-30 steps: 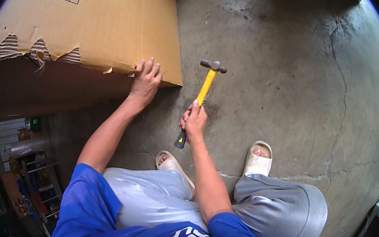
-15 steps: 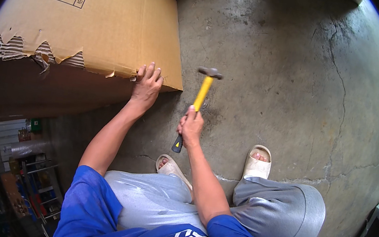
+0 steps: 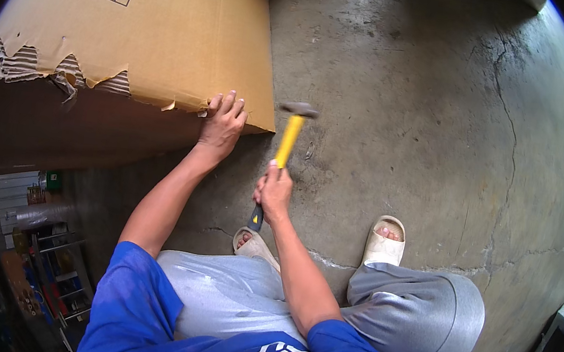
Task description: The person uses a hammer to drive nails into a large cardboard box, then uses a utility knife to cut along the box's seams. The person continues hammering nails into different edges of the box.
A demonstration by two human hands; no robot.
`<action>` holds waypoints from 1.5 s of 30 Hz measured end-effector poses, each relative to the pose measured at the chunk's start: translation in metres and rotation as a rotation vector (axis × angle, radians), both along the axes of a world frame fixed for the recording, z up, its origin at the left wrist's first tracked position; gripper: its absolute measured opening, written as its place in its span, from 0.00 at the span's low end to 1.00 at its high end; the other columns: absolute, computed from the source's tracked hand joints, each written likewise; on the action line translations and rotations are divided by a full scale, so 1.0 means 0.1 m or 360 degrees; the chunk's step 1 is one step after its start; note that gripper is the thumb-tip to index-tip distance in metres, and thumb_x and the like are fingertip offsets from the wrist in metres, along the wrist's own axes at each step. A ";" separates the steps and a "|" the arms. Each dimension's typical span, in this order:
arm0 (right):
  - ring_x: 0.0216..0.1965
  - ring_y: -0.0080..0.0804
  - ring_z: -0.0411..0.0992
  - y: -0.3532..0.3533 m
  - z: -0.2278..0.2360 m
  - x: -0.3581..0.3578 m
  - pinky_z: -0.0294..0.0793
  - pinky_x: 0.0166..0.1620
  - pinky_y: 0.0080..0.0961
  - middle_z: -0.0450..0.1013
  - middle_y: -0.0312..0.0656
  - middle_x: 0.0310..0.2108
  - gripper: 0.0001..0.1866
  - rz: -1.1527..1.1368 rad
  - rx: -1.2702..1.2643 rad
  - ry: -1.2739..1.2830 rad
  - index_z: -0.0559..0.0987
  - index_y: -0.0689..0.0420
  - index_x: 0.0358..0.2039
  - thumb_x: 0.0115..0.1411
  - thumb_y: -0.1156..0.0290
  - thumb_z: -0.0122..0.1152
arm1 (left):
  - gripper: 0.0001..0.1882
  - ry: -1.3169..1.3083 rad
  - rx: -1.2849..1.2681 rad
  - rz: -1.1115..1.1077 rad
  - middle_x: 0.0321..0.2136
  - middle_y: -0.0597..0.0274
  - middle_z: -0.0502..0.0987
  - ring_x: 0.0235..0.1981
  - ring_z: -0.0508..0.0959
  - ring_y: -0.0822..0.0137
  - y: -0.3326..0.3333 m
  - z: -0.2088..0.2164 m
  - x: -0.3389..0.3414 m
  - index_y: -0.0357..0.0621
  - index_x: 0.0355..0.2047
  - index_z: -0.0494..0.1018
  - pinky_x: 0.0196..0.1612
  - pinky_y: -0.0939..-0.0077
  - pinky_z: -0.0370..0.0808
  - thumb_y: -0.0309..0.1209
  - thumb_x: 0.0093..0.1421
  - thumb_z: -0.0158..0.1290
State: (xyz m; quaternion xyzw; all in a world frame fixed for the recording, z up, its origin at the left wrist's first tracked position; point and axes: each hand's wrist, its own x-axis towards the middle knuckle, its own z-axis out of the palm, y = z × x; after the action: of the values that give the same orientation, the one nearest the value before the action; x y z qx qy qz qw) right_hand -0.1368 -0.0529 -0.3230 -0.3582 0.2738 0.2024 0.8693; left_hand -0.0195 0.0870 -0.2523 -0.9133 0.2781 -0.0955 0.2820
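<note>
A large brown cardboard box (image 3: pixel 193 38) fills the upper left, its near top edge torn into jagged flaps with corrugation showing. My left hand (image 3: pixel 222 126) grips that edge close to the box's right corner, fingertips bent over the top and the palm against the shaded side. In my right hand (image 3: pixel 274 193) is a hammer (image 3: pixel 289 140) with a yellow shaft, a dark grip and a metal head slightly blurred by motion. Its head is up, just right of the box corner and apart from it. Whatever the left thumb touches is hidden.
Grey concrete floor (image 3: pixel 398 148) with a long crack spreads to the right. My feet in pale slide sandals (image 3: pixel 385 241) are below. A metal rack (image 3: pixel 63 269) with assorted items stands at the lower left, and a grey piece of equipment (image 3: pixel 563 320) at the right edge.
My right hand and the hammer have moved left, nearer the box corner. The box's edge, with my left hand on it, appears shifted slightly right.
</note>
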 end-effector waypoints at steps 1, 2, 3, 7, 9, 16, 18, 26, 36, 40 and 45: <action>0.09 0.22 0.59 -0.06 0.08 0.02 0.60 0.13 0.25 0.61 0.34 0.13 0.19 0.0400 -0.0049 -0.0026 0.65 0.55 0.33 0.74 0.53 0.48 | 0.08 -0.0024 -0.0009 -0.0032 0.50 0.64 0.78 0.63 0.69 0.61 0.01 -0.02 0.00 0.50 0.34 0.80 0.68 0.57 0.48 0.31 0.57 0.52; 0.09 0.23 0.59 -0.05 0.07 0.02 0.60 0.13 0.25 0.61 0.34 0.13 0.19 0.0349 -0.0027 -0.0017 0.65 0.55 0.32 0.74 0.53 0.48 | 0.08 -0.0026 -0.0023 -0.0038 0.50 0.64 0.78 0.63 0.69 0.61 0.03 -0.03 0.00 0.50 0.34 0.80 0.68 0.57 0.49 0.30 0.57 0.52; 0.09 0.23 0.59 -0.04 0.05 0.01 0.60 0.13 0.25 0.61 0.34 0.13 0.19 0.0298 -0.0004 -0.0008 0.65 0.55 0.32 0.74 0.53 0.48 | 0.08 -0.0028 -0.0036 -0.0045 0.49 0.64 0.78 0.63 0.69 0.61 0.06 -0.04 0.00 0.50 0.35 0.80 0.67 0.57 0.49 0.30 0.57 0.52; 0.08 0.23 0.58 -0.08 0.00 0.08 0.59 0.12 0.24 0.60 0.34 0.14 0.20 -0.0121 0.0008 0.0003 0.64 0.55 0.32 0.74 0.52 0.46 | 0.12 0.0036 -0.0032 0.0018 0.51 0.64 0.78 0.63 0.70 0.61 0.04 -0.01 0.01 0.49 0.39 0.79 0.67 0.57 0.51 0.25 0.54 0.53; 0.08 0.23 0.58 -0.07 0.02 0.11 0.59 0.12 0.24 0.60 0.34 0.14 0.20 -0.0283 -0.0031 -0.0008 0.64 0.56 0.32 0.74 0.52 0.46 | 0.12 0.0042 -0.0037 0.0009 0.51 0.64 0.78 0.62 0.70 0.61 0.03 0.00 -0.01 0.49 0.39 0.79 0.67 0.57 0.51 0.26 0.54 0.53; 0.09 0.22 0.61 0.00 0.13 0.02 0.59 0.12 0.23 0.61 0.33 0.13 0.20 0.0363 -0.0085 -0.0094 0.65 0.56 0.32 0.74 0.52 0.47 | 0.11 -0.0001 -0.0100 -0.0023 0.51 0.65 0.79 0.62 0.71 0.62 0.08 -0.03 0.01 0.49 0.38 0.79 0.66 0.57 0.54 0.26 0.55 0.53; 0.09 0.22 0.61 -0.02 0.11 0.03 0.59 0.12 0.23 0.61 0.34 0.13 0.20 0.0213 -0.0129 -0.0138 0.66 0.56 0.33 0.74 0.52 0.47 | 0.10 0.0006 -0.0124 -0.0038 0.50 0.65 0.79 0.61 0.71 0.62 0.07 -0.05 0.02 0.49 0.38 0.79 0.66 0.57 0.54 0.26 0.56 0.53; 0.09 0.22 0.59 -0.12 0.14 0.17 0.60 0.12 0.23 0.61 0.33 0.14 0.21 -0.0179 -0.0081 0.0008 0.65 0.56 0.31 0.74 0.52 0.47 | 0.07 -0.0023 -0.0111 -0.0105 0.49 0.63 0.79 0.61 0.70 0.61 0.05 0.00 0.02 0.47 0.34 0.79 0.67 0.60 0.52 0.29 0.56 0.52; 0.09 0.22 0.58 -0.21 0.01 0.19 0.61 0.13 0.24 0.59 0.33 0.14 0.21 -0.0188 0.0033 0.0052 0.64 0.55 0.32 0.74 0.50 0.45 | 0.09 0.0022 -0.0092 -0.0063 0.50 0.65 0.79 0.61 0.70 0.62 0.03 0.02 0.00 0.48 0.36 0.79 0.66 0.59 0.54 0.27 0.56 0.52; 0.09 0.23 0.58 -0.17 0.14 0.16 0.61 0.13 0.24 0.60 0.33 0.14 0.21 0.0038 -0.0009 0.0046 0.64 0.55 0.32 0.73 0.51 0.47 | 0.11 0.0029 -0.0090 -0.0045 0.51 0.65 0.79 0.62 0.70 0.62 0.03 0.01 0.02 0.47 0.38 0.80 0.66 0.58 0.55 0.26 0.56 0.52; 0.09 0.23 0.59 -0.21 0.11 0.19 0.60 0.13 0.26 0.61 0.34 0.14 0.20 0.0298 -0.0071 0.0053 0.64 0.55 0.32 0.73 0.51 0.48 | 0.07 -0.0066 -0.0139 -0.0147 0.48 0.64 0.79 0.60 0.71 0.61 0.05 -0.01 0.04 0.47 0.33 0.80 0.65 0.62 0.55 0.30 0.55 0.53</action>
State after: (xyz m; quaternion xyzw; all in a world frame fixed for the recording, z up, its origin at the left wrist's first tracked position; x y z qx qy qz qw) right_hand -0.1182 -0.0737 -0.3119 -0.3981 0.2581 0.2826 0.8337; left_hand -0.0160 0.0923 -0.2530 -0.9087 0.3096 -0.1392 0.2429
